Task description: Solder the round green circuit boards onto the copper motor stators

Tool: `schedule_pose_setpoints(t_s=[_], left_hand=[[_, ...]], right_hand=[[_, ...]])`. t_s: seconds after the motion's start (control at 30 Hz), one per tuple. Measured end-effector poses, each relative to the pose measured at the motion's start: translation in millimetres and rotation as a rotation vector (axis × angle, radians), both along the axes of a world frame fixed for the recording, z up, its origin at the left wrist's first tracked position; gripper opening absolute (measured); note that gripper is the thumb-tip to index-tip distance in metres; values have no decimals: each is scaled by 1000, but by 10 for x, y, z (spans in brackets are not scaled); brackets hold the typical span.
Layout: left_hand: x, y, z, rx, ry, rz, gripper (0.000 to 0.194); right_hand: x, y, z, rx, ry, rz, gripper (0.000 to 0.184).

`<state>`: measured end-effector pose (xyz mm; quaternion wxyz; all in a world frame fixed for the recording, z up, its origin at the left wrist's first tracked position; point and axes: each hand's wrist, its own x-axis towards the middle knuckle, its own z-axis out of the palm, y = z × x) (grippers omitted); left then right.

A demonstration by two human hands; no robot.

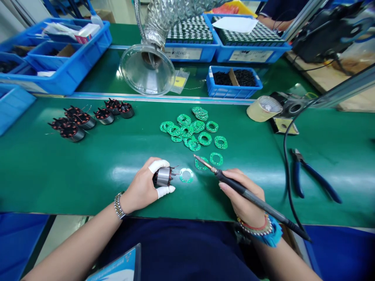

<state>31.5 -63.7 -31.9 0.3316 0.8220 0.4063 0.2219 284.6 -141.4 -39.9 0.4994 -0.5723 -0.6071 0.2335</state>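
I have a wound motor stator pinched in my left hand, its white-capped fingertips pressed against the casing, just beside a green ring-shaped circuit board on the green bench. My right hand curls closed around a soldering iron, tip near other rings. Upper centre, a blue tray holds black pieces.

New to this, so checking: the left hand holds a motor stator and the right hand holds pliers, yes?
No: the head view shows the right hand holding a soldering iron, not pliers. The left hand does hold the motor stator.
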Motion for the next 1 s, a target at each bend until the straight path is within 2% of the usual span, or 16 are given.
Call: schedule_pose_setpoints(t_s=[0.2,0.27,0.37,0.47,0.57,0.63,0.7,0.8,0.87,0.93,1.0], left_hand=[[0,-2,6,-3,1,4,48],[-1,-1,4,-8,-5,4,48],[-6,-6,11,-10,-13,6,48],[-20,-23,37,-51,-27,47,49],[-46,-56,59,-199,-109,89,51],[-62,-83,54,-282,-202,77,51],[-70,-108,34,-284,-247,52,55],[-71,-141,0,-173,-165,-31,60],[-78,-162,-15,-28,-76,-47,57],[-103,-184,-27,114,0,7,56],[-148,-210,-40,180,46,63,60]], right_hand=[[-14,-27,-46,68,-72,-47,21],[-24,-33,-70,61,-35,-48,23],[-69,-19,-83,70,46,36,27],[-138,29,-65,93,-140,218,27],[-195,95,-62,151,-345,375,36],[-226,141,-63,212,-385,362,38],[-268,182,-39,261,-383,262,34],[-379,226,55,254,-300,102,25],[-476,236,129,154,-144,47,23],[-571,228,184,-10,114,64,30],[-648,207,213,-145,374,142,40]])
